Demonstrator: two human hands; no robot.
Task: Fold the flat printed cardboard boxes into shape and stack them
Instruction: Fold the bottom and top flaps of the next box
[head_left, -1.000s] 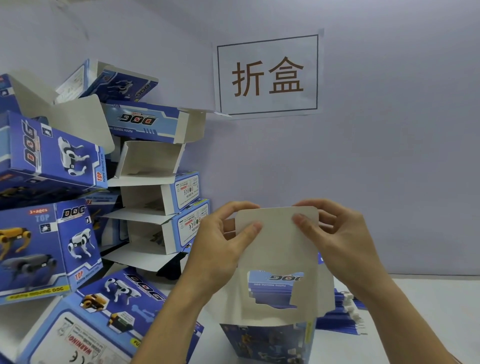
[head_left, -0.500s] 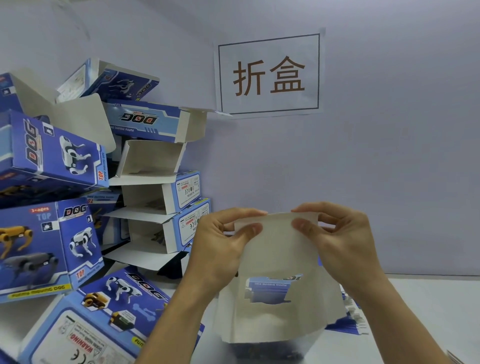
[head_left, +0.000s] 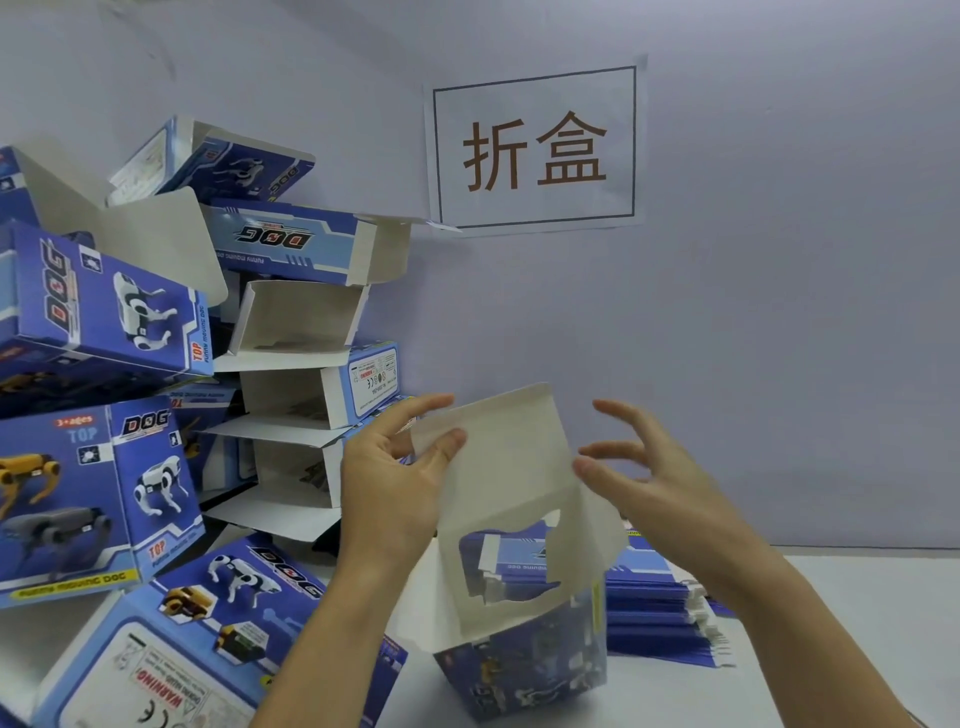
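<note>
A blue printed cardboard box (head_left: 524, 660) stands half folded on the white table, its white inner flap (head_left: 509, 467) with a cut-out window raised above it. My left hand (head_left: 395, 483) pinches the flap's upper left corner between thumb and fingers. My right hand (head_left: 649, 478) hovers just right of the flap with spread, slightly bent fingers and holds nothing; its thumb is close to the flap's right edge. A pile of flat blue boxes (head_left: 665, 613) lies behind the box on the right.
A tall, untidy heap of folded blue dog-print boxes (head_left: 130, 467) fills the left side up to the wall, some with open white flaps. A paper sign (head_left: 535, 148) hangs on the lilac wall. The white table (head_left: 857, 623) stretches to the right.
My right hand has let go of the flap's top right corner and opened, moving slightly right. The flap has tilted and the box has turned, showing more of its printed side.
</note>
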